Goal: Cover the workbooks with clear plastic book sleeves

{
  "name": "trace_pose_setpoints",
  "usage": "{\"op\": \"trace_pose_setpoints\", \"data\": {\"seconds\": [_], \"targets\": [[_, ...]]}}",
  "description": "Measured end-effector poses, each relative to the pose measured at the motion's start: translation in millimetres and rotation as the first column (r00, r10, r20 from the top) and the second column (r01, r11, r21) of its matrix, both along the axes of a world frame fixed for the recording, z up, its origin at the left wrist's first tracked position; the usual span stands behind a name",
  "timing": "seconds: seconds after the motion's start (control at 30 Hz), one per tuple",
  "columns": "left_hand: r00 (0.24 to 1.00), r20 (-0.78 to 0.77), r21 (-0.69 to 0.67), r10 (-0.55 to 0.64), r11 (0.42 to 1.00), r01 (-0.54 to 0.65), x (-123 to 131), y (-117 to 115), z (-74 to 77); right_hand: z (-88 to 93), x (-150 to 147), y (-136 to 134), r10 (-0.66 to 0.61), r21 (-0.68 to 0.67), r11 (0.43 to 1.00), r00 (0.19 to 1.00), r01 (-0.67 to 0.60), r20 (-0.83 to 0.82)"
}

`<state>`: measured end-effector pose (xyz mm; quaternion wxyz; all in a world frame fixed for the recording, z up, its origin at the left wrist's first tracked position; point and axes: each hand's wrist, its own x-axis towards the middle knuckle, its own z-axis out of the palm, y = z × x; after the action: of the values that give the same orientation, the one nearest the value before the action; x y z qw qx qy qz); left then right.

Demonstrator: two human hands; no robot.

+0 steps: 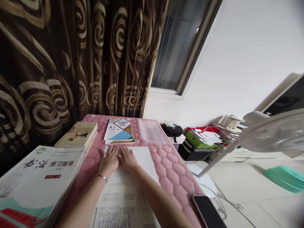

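My left hand [111,161] lies flat, fingers stretched out, on a blank white sheet [146,161]. Beside it, my right hand [128,160] presses on the same sheet, palm down and fingers apart. The two hands nearly touch at the thumbs. Nearer to me, between my forearms, a printed page with handwriting [121,205] adjoins the white sheet; whether they are joined I cannot tell. Just beyond my fingertips rests a math workbook [120,131] with a blue and white cover. A clear plastic book cover [152,131] lies to its right.
Stacked books [52,177] rise on the left of the pink quilted tabletop [172,172]. A phone [207,210] lies at the right edge. Past that edge stand a white fan [273,133], loose cables and piled papers [206,136]. A patterned curtain [114,57] hangs behind.
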<state>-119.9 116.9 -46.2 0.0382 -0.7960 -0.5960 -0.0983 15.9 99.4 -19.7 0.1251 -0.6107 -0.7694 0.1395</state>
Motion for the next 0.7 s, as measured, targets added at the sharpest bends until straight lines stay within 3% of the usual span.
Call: {"op": "trace_pose_setpoints", "data": {"seconds": [0.07, 0.13, 0.3, 0.4, 0.6, 0.7], "targets": [[1.0, -0.002, -0.006, 0.004, 1.0, -0.004, -0.7, -0.4, 0.5, -3.6, -7.4, 2.7, 0.013, -0.02, 1.0, 1.0, -0.014, -0.026], [1.0, 0.018, -0.013, 0.009, 1.0, -0.009, -0.2, -0.3, 1.4, -6.4, 3.6, 4.0, -0.039, -0.031, 0.999, 0.999, 0.039, -0.001], [0.999, 0.046, -0.024, 0.015, 1.0, -0.013, 3.5, -0.1, 4.4, -8.8, 73.2, -3.1, -0.261, -0.006, 0.964, 0.957, 0.264, 0.125], [0.999, 0.04, -0.025, 0.031, 0.999, -0.031, 3.5, -1.6, 6.5, -8.7, 98.5, -9.3, -0.297, 0.015, 0.954, 0.942, 0.299, 0.155], [0.969, 0.031, -0.071, 0.247, 0.967, -0.244, -8.9, -3.3, 13.6, -8.2, 97.5, -11.2, -0.294, 0.015, 0.955, 0.943, 0.295, 0.156], [0.935, 0.038, -0.012, 0.354, 0.935, -0.353, -0.6, -3.3, 20.2, -9.5, 97.4, -10.1, -0.288, 0.009, 0.957, 0.945, 0.291, 0.157]]}}
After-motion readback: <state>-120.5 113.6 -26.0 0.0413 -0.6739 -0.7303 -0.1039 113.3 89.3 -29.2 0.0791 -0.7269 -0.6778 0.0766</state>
